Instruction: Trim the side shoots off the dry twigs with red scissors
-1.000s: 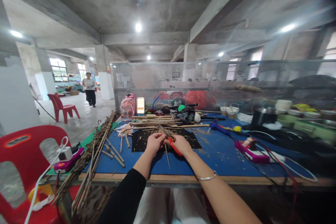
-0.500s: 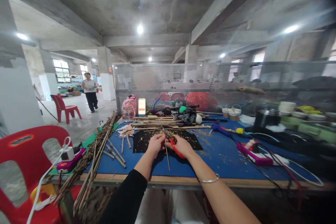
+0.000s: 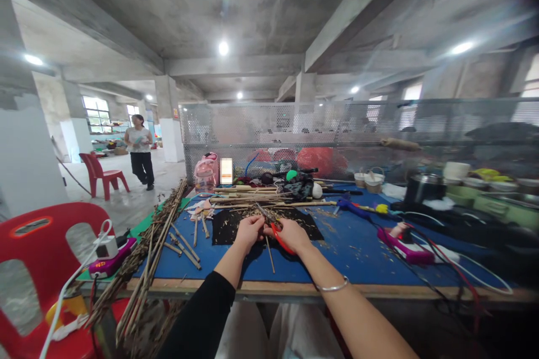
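My left hand (image 3: pixel 248 232) is closed around a thin bamboo stick (image 3: pixel 270 255) that points down toward the table's near edge. My right hand (image 3: pixel 292 234) grips red-handled scissors (image 3: pixel 278 235) whose blades meet the stick just above my left fingers. Both hands hover over a black mat (image 3: pixel 225 226) strewn with shavings, on a blue-topped table (image 3: pixel 349 252). A silver bangle (image 3: pixel 333 285) circles my right wrist.
Long bamboo stalks (image 3: pixel 147 258) lie along the table's left edge and across the back. A purple glue gun (image 3: pixel 404 241) with cables sits right. A red chair (image 3: pixel 37 269) holds a charger at left. A person (image 3: pixel 138 150) walks in the far aisle. Mesh fence behind.
My hands stay nearly still on the stick and scissors. The person in the far aisle has stepped a little to the left.
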### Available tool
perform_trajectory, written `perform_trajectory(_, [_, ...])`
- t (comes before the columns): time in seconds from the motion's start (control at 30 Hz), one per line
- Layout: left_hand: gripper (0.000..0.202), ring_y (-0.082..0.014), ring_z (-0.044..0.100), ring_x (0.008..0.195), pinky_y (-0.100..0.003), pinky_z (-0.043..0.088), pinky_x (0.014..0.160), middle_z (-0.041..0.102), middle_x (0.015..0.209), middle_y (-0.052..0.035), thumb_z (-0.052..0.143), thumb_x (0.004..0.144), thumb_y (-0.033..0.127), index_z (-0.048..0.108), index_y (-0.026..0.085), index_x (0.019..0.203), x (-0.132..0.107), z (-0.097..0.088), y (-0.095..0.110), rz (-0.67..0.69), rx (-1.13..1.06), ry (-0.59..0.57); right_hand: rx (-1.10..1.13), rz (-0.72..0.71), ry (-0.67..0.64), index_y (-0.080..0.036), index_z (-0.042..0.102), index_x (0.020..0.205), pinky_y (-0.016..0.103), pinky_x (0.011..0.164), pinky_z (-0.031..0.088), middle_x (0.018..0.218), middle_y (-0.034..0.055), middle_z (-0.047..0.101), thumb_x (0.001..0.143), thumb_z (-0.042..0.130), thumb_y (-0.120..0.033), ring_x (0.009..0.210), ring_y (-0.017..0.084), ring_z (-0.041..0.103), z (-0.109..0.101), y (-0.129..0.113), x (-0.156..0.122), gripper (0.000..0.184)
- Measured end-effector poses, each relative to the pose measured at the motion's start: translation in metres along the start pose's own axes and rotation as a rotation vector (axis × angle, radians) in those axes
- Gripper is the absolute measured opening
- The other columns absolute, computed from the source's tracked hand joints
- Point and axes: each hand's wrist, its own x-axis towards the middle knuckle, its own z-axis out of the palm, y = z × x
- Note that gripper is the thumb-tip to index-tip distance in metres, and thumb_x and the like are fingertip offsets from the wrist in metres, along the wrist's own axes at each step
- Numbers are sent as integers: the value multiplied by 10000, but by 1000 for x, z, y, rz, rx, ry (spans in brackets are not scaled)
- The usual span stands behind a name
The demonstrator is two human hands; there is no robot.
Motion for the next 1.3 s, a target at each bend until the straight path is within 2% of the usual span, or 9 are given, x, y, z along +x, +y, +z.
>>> perform_trajectory(0.1, [359, -46, 441, 421, -164, 351, 387, 570, 579, -7, 672, 600, 436, 650, 120, 769, -1, 0, 1, 5, 17, 26, 1, -8, -37, -222, 626, 805, 245, 603, 379, 839, 65, 656, 665, 483, -670, 772, 208, 606, 0, 0, 1, 491])
perform_trajectory(0.23, [390, -46, 449, 426, -157, 345, 390, 572, 574, -7, 682, 593, 432, 646, 116, 818, 0, -2, 1, 22, 6, 65, -54, -26, 14, -221, 636, 810, 265, 656, 390, 861, 82, 657, 671, 467, -678, 839, 232, 598, -2, -1, 0, 507])
perform_trajectory(0.43, [413, -48, 445, 418, -158, 328, 375, 573, 577, -8, 719, 546, 423, 633, 111, 803, -1, -1, 1, 25, 40, 94, 28, -54, 22, -226, 559, 1030, 261, 663, 391, 953, 63, 641, 685, 515, -610, 870, 222, 594, -1, -3, -1, 518])
perform_trajectory(0.6, [370, -53, 444, 406, -159, 302, 355, 557, 544, 4, 718, 552, 412, 625, 125, 766, -2, 2, 1, 34, 77, 31, 68, -80, 30, -203, 550, 975, 254, 661, 381, 949, 59, 628, 707, 515, -569, 864, 210, 585, 3, -2, 0, 455])
perform_trajectory(0.9, [453, -38, 382, 388, -160, 271, 355, 512, 509, 23, 699, 556, 459, 622, 108, 833, 0, -1, 1, 94, 7, 88, 49, -78, 68, -203, 554, 921, 248, 638, 371, 896, 54, 629, 684, 510, -615, 829, 204, 585, 8, 2, 2, 477])
perform_trajectory(1.17, [416, -31, 342, 361, -169, 226, 351, 466, 461, 46, 704, 541, 459, 605, 115, 753, -1, 0, 2, 112, 14, 43, 40, -102, 71, -206, 553, 956, 253, 666, 372, 929, 57, 633, 680, 518, -616, 855, 214, 588, 6, 1, 1, 495])
perform_trajectory(1.3, [400, -33, 353, 355, -173, 232, 342, 487, 478, 43, 714, 530, 447, 582, 123, 724, 0, 0, 0, 112, 34, 80, 31, -103, 56, -205, 562, 937, 249, 663, 375, 923, 54, 638, 683, 524, -603, 843, 209, 592, 4, -1, -1, 474])
